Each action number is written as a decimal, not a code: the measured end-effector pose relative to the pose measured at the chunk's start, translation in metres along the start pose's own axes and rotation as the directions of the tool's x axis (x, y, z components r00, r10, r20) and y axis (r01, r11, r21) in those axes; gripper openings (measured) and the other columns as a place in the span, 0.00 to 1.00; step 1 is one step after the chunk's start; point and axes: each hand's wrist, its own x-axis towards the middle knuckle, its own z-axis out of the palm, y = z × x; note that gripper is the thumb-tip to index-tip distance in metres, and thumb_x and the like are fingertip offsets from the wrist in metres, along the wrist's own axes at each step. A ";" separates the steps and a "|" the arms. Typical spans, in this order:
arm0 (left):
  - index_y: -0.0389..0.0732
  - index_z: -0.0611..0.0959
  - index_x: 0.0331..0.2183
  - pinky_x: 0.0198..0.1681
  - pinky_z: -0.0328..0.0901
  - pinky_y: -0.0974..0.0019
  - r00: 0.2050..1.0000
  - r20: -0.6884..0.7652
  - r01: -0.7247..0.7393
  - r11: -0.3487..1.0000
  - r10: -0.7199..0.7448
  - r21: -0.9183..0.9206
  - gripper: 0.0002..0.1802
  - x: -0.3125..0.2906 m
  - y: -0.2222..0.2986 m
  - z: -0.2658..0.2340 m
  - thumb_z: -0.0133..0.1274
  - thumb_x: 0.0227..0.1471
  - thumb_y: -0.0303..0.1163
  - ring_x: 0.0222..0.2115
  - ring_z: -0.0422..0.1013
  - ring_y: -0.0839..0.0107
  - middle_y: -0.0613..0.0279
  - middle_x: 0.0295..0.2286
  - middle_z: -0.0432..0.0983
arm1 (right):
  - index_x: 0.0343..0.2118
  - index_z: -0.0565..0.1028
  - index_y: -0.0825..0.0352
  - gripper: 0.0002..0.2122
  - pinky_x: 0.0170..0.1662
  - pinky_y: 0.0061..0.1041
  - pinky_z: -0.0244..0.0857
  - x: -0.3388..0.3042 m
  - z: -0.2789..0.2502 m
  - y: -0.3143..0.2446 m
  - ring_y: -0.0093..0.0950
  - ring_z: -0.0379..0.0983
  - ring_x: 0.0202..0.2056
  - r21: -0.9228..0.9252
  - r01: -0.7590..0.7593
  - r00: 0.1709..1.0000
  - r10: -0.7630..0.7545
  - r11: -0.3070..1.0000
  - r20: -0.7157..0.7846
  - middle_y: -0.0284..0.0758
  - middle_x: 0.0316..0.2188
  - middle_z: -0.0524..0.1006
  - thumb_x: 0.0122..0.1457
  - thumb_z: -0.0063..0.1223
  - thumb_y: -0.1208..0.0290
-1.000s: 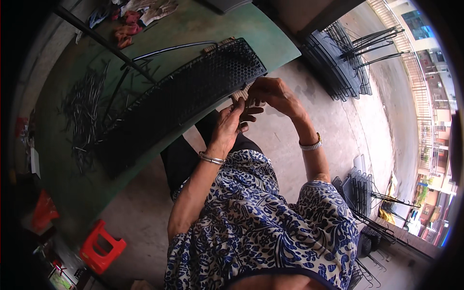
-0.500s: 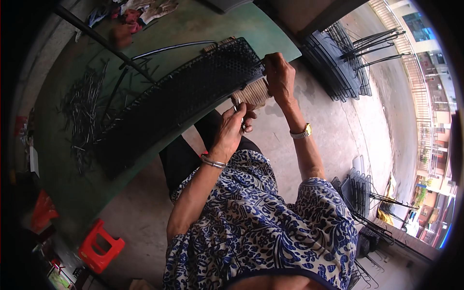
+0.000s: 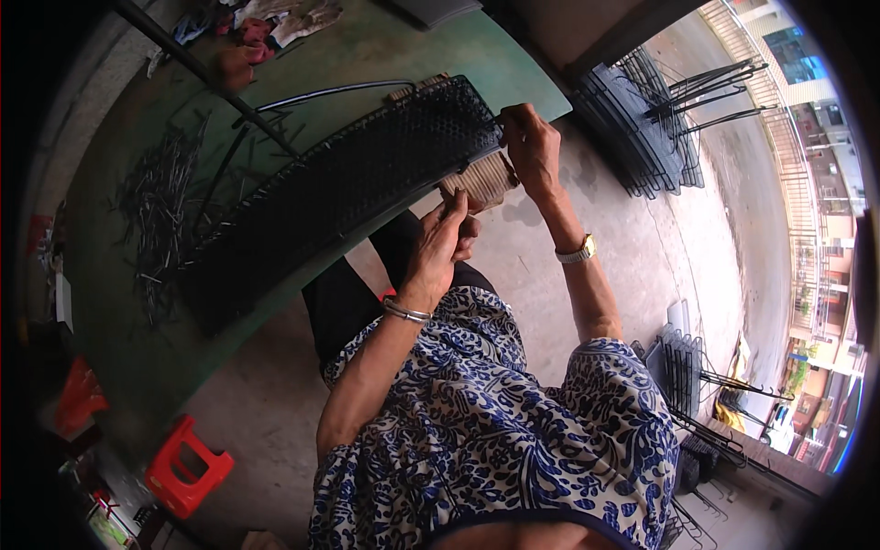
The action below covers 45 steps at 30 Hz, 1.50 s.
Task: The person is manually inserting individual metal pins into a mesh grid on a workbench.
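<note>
A long black mesh panel (image 3: 348, 179) with a thin rim lies across the green table (image 3: 513, 69), its near edge along the table's edge. At the panel's right end, my right hand (image 3: 533, 147) is closed in a pinch by the corner; what it grips is too small to make out. Below the near edge, my left hand (image 3: 445, 243) has its thumb up and its fingers curled; whatever is inside them is hidden. Between the two hands, a tan ribbed piece (image 3: 481, 181), like corrugated cardboard, sticks out from under the panel.
Thin dark strips (image 3: 165, 206) lie heaped on the table's left. A black bar (image 3: 197, 69) slants over it, near cloths (image 3: 284, 20). A red plastic stool (image 3: 188, 467) stands at lower left. Black wire racks (image 3: 632, 124) are stacked on the floor at right.
My left fingers have curled in, and the small shiny metal piece that showed in them is now out of sight. My right hand stays at the panel's corner, barely shifted.
</note>
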 end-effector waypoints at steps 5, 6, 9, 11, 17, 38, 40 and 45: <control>0.40 0.76 0.35 0.18 0.45 0.79 1.000 0.024 -0.017 1.000 0.017 -0.018 0.17 -0.001 -0.001 -0.006 0.45 0.62 0.45 0.16 0.51 0.85 0.71 0.18 0.64 | 0.31 0.72 0.68 0.03 0.30 0.35 0.67 0.000 0.001 0.004 0.45 0.74 0.27 -0.082 0.050 0.999 -0.050 0.995 -0.002 0.45 0.27 0.76 0.56 0.51 0.76; 0.41 0.77 0.35 0.17 0.46 0.79 0.999 0.013 -0.042 0.999 0.042 -0.022 0.17 0.000 -0.004 -0.007 0.46 0.61 0.46 0.16 0.52 0.86 0.72 0.19 0.65 | 0.31 0.72 0.68 0.03 0.30 0.35 0.67 0.000 0.000 0.004 0.45 0.74 0.27 -0.081 0.051 0.999 -0.051 0.995 -0.003 0.45 0.27 0.76 0.56 0.51 0.76; 0.41 0.77 0.34 0.18 0.46 0.80 0.998 0.016 -0.068 0.997 0.069 -0.029 0.17 0.003 -0.009 -0.012 0.47 0.60 0.47 0.16 0.53 0.87 0.72 0.19 0.67 | 0.32 0.73 0.68 0.03 0.31 0.36 0.67 0.001 0.000 0.005 0.45 0.73 0.28 -0.118 0.019 0.999 -0.016 0.993 0.030 0.45 0.26 0.76 0.56 0.51 0.75; 0.41 0.77 0.34 0.18 0.47 0.80 0.997 0.033 -0.066 0.997 0.067 -0.031 0.17 0.003 -0.009 -0.012 0.47 0.60 0.46 0.16 0.53 0.87 0.72 0.19 0.67 | 0.32 0.76 0.66 0.04 0.29 0.27 0.66 0.002 0.001 0.007 0.31 0.74 0.24 -0.156 0.043 0.997 -0.033 0.987 0.068 0.39 0.25 0.76 0.57 0.52 0.73; 0.40 0.77 0.33 0.19 0.48 0.80 0.995 0.001 -0.095 0.995 0.096 -0.040 0.15 0.005 -0.008 -0.011 0.47 0.61 0.43 0.17 0.54 0.86 0.69 0.21 0.71 | 0.33 0.78 0.59 0.04 0.34 0.30 0.67 0.002 0.006 0.004 0.33 0.73 0.30 -0.377 0.045 0.996 -0.011 0.925 0.093 0.35 0.34 0.74 0.55 0.55 0.69; 0.38 0.79 0.37 0.21 0.58 0.77 0.988 -0.031 -0.155 0.987 0.154 -0.048 0.15 0.003 -0.010 -0.002 0.48 0.61 0.40 0.19 0.63 0.83 0.63 0.24 0.75 | 0.38 0.81 0.52 0.09 0.34 0.32 0.66 -0.005 0.009 0.000 0.36 0.73 0.33 -0.463 0.037 0.998 -0.009 0.886 0.062 0.36 0.33 0.74 0.55 0.53 0.63; 0.38 0.79 0.37 0.23 0.59 0.76 0.987 -0.015 -0.160 0.987 0.159 -0.032 0.14 0.003 -0.010 -0.002 0.48 0.61 0.39 0.20 0.64 0.82 0.62 0.25 0.76 | 0.38 0.81 0.52 0.09 0.33 0.32 0.65 -0.005 0.007 0.000 0.36 0.73 0.31 -0.483 0.024 0.998 0.008 0.875 0.065 0.36 0.32 0.74 0.55 0.53 0.62; 0.37 0.79 0.37 0.23 0.60 0.76 0.988 -0.015 -0.155 0.988 0.154 -0.018 0.14 0.004 -0.010 -0.002 0.48 0.60 0.39 0.22 0.67 0.80 0.61 0.26 0.77 | 0.38 0.81 0.55 0.09 0.34 0.31 0.65 -0.018 0.007 -0.007 0.34 0.72 0.31 -0.490 0.072 0.997 -0.075 0.869 0.014 0.38 0.33 0.74 0.56 0.54 0.62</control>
